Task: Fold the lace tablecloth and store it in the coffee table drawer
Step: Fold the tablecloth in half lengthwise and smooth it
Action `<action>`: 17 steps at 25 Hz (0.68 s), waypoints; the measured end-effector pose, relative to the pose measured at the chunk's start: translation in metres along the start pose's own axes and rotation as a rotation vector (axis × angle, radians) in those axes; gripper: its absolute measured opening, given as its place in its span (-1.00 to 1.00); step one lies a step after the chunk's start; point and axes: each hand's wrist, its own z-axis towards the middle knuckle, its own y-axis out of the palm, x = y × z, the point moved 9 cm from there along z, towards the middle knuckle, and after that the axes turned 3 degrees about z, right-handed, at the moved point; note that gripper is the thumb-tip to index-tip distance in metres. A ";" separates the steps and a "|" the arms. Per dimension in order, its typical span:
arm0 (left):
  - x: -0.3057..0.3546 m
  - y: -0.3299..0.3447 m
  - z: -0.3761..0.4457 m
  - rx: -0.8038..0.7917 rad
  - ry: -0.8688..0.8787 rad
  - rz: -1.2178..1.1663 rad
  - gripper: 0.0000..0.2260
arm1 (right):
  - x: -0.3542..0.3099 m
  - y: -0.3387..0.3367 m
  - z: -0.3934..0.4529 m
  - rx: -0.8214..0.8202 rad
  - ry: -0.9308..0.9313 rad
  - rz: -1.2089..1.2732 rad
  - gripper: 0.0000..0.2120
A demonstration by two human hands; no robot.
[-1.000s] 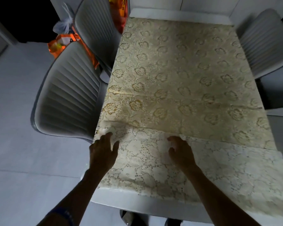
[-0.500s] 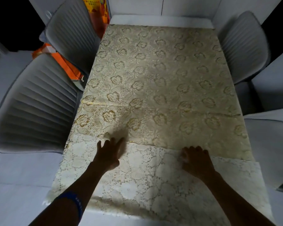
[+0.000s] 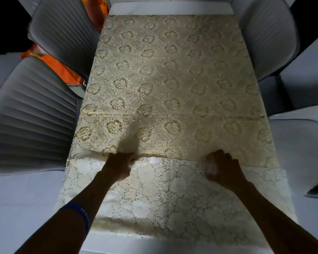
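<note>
The lace tablecloth (image 3: 173, 85) lies spread over almost the whole of the white table (image 3: 169, 10), reaching from the near edge to a bare white strip at the far end. Only a first fold is in evidence: a paler band of the cloth along the near edge has been turned back over itself, and its free edge runs across the table from left to right, just under both hands. The left hand (image 3: 117, 166) sits on that edge left of centre, fingers curled and apparently pinching the cloth, which is puckered into a small ridge beside the thumb. The right hand (image 3: 221, 167) sits on the same edge right of centre, fingers bent down onto the lace; whether it grips the cloth or merely presses it cannot be told from here. A blue wristband (image 3: 83, 215) is worn on the left forearm. Grey ribbed chairs (image 3: 31, 121) stand close against the left and right sides of the table, and an orange bag (image 3: 62, 68) shows between the two on the left. In my judgement the task is at an early stage: nearly all the folding is outstanding, the bundle has not yet been formed, and neither the coffee table nor its drawer is anywhere in view.
</note>
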 end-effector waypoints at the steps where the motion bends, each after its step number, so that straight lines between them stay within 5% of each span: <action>1: 0.002 -0.002 -0.003 0.060 0.031 -0.014 -0.68 | 0.001 0.002 -0.001 0.001 0.009 0.074 -0.37; 4: -0.009 -0.005 -0.010 0.074 0.035 -0.060 -0.84 | 0.003 0.002 -0.001 -0.027 0.011 0.191 -0.35; 9: -0.037 0.027 -0.031 -0.232 -0.057 0.115 -0.91 | -0.011 0.009 -0.003 -0.051 -0.046 -0.042 -0.52; 14: -0.032 0.033 -0.034 -0.188 -0.034 0.081 -0.75 | -0.010 0.006 -0.011 0.001 -0.021 -0.278 -0.66; 17: -0.027 0.028 -0.030 -0.099 -0.052 0.105 -0.76 | -0.003 0.011 -0.012 -0.119 -0.013 -0.361 -0.63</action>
